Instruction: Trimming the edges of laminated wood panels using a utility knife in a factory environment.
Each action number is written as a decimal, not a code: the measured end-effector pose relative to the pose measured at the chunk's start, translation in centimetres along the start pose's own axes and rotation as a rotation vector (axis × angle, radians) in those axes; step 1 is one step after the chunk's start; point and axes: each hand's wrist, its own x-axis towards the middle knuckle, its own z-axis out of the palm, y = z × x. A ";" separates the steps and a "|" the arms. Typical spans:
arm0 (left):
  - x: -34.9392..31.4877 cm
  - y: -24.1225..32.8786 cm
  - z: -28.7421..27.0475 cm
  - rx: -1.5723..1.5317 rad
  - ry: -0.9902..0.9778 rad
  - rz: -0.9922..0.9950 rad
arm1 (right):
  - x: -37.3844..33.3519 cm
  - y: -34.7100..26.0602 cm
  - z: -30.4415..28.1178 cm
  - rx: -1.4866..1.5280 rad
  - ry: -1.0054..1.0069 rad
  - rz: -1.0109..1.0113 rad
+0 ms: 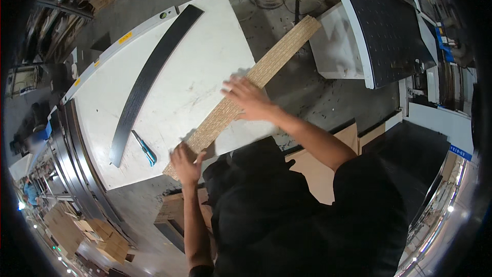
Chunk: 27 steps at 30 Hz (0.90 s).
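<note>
Hands (249, 101) spread on tan board (282, 53); yellow stickers (125, 38) on spirit level (146, 24); white-lettered blue label (461, 153) at far right.

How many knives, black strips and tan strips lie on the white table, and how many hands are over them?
Knife: 1
Black strip: 1
Tan strip: 1
Left hand and right hand: 2
Total: 5

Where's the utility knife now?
Head view, left of centre: the utility knife lies on the white tabletop, between the dark strip and the left hand.
</note>
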 end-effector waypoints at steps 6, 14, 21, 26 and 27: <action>-6.5 -11.7 -0.9 -0.424 0.272 -0.605 | -5.9 21.2 -8.4 0.234 0.780 0.387; -6.1 -9.8 0.4 -1.412 0.309 -0.669 | -9.8 31.9 -12.2 0.756 0.829 0.878; -4.9 -8.8 0.6 -1.437 0.391 -0.686 | -8.4 31.6 -11.8 0.986 0.791 0.692; -5.3 -10.4 2.2 -1.542 0.437 -0.636 | -9.0 31.0 -12.0 0.897 0.708 0.789; -5.3 -10.7 2.4 -1.541 0.436 -0.636 | -9.2 31.0 -11.9 0.907 0.703 0.787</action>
